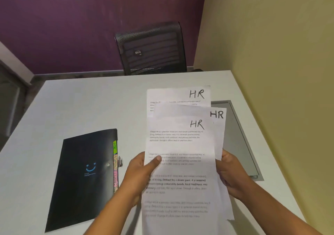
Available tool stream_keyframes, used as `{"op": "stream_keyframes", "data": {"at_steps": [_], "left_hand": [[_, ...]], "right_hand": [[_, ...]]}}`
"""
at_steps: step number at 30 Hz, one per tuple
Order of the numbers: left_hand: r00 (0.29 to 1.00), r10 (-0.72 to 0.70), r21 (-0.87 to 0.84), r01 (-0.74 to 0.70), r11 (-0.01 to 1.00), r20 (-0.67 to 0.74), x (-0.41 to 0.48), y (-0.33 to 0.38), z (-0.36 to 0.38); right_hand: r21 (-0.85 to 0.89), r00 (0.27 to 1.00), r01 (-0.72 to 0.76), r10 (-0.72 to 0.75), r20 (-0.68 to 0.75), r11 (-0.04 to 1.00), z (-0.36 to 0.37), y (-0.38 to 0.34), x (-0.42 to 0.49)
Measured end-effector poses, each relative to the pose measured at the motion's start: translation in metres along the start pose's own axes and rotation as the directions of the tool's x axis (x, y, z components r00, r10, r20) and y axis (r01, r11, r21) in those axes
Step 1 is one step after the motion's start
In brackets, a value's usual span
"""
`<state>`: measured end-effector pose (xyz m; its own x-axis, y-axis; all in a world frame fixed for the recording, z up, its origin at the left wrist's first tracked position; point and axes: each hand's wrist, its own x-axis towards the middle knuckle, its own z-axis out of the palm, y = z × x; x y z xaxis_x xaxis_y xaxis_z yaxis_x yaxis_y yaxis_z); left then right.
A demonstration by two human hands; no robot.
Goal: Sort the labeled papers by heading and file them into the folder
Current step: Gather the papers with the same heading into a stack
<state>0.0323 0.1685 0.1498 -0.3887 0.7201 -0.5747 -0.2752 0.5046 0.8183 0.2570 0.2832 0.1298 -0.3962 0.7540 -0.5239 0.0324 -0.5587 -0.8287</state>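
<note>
— What carried everything at that moment?

— A pale desk (90,99), with a grey panel (235,135) set into it at the right. The black folder (81,176) lay closed and flat on the left side of the desk, near the person, well apart from the sheets.

— And the papers?

— The papers (180,144) were held up over the right half of the desk, fanned so that three headings showed, each reading HR. They looked like plain printed sheets: light, thin and limp, likely to sag or slide over one another if gripped at one corner only.

— How were they held?

— The left hand (142,171) pinched the left edge of the front sheet, its thumb (157,159) lying on the printed face and the fingers hidden behind. The right hand (229,175) was curled round the right edge of the fan, fingers out of sight behind the paper.

— Where would a good hold be?

— Probably at both long edges, about mid-height, as the person had it, so the sheets could be squared into one pack before filing. The folder seemed stiffer and smoother; it would likely need opening from its right edge, where the coloured tabs (115,162) stuck out.

— Could the tabs be read?

— The top green one appeared to say HR; the lower ones were too small to tell.
</note>
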Motion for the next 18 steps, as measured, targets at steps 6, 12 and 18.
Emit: {"op": "stream_keyframes", "data": {"at_steps": [6, 12, 18], "left_hand": [[0.997, 0.068, -0.091, -0.07, 0.993, -0.02, -0.009, -0.01, 0.002], [0.996, 0.081, -0.145, -0.084, 0.986, -0.024, -0.015, -0.014, 0.003], [0.995, 0.09, -0.165, -0.095, 0.982, -0.037, -0.016, -0.015, 0.003]], "right_hand": [[-0.052, 1.0, 0.018, -0.019, -0.013, 0.998, 0.006, 0.001, -0.005], [0.011, 0.994, 0.091, -0.09, -0.064, 0.996, 0.007, 0.0, -0.007], [0.061, 0.979, 0.105, -0.093, -0.182, 0.993, 0.002, 0.005, -0.001]]}}
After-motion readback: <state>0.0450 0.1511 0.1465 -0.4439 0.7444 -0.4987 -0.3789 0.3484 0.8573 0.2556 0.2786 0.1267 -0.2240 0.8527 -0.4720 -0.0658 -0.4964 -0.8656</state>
